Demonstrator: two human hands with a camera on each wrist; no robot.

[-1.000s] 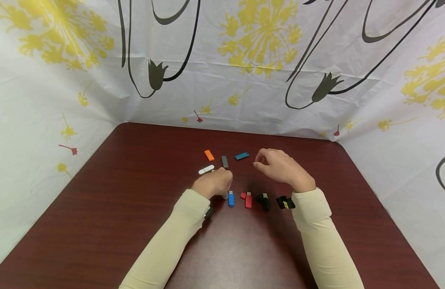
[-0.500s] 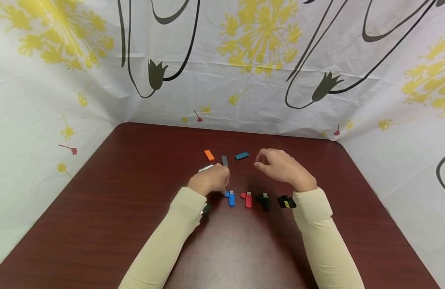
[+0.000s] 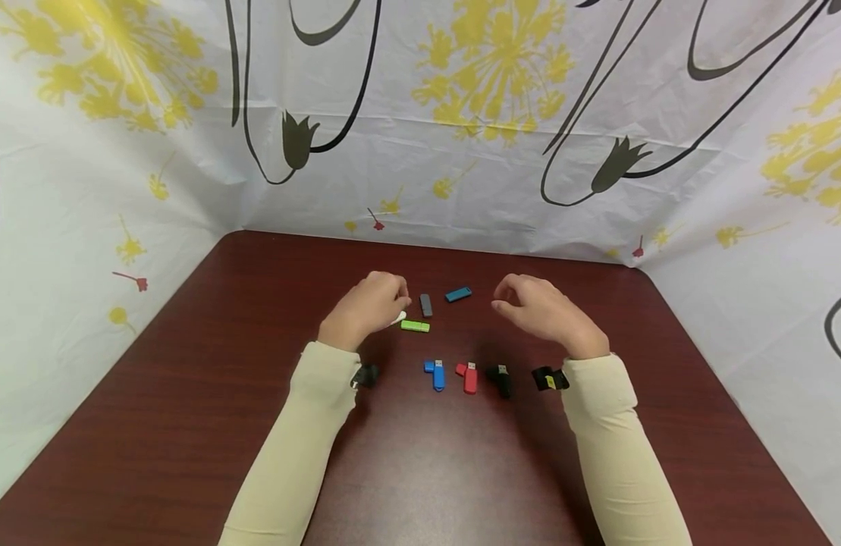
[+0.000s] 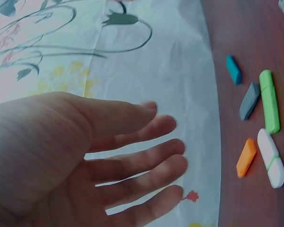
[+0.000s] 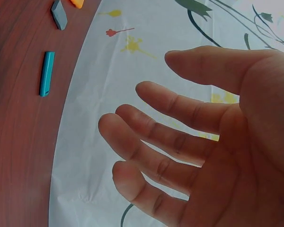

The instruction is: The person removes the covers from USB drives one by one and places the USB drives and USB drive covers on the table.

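My left hand hovers over the far middle of the table, fingers loosely bent and holding nothing. Nearest to it are a white USB stick, partly covered in the head view, and a lime green one. An orange stick shows in the left wrist view; the hand hides it from the head camera. To the right, my right hand hangs in the air with relaxed fingers around nothing. Between the hands lie a grey stick and a teal one.
Closer to me, a blue USB stick, a red one and a black one lie in a row. Metal plugs show, with a cap beside the blue and the red. A patterned white sheet hangs behind the dark table.
My left hand has left the blue stick's cap and moved back and left, uncovering the lime green stick and covering the orange one. My right hand has shifted slightly right.
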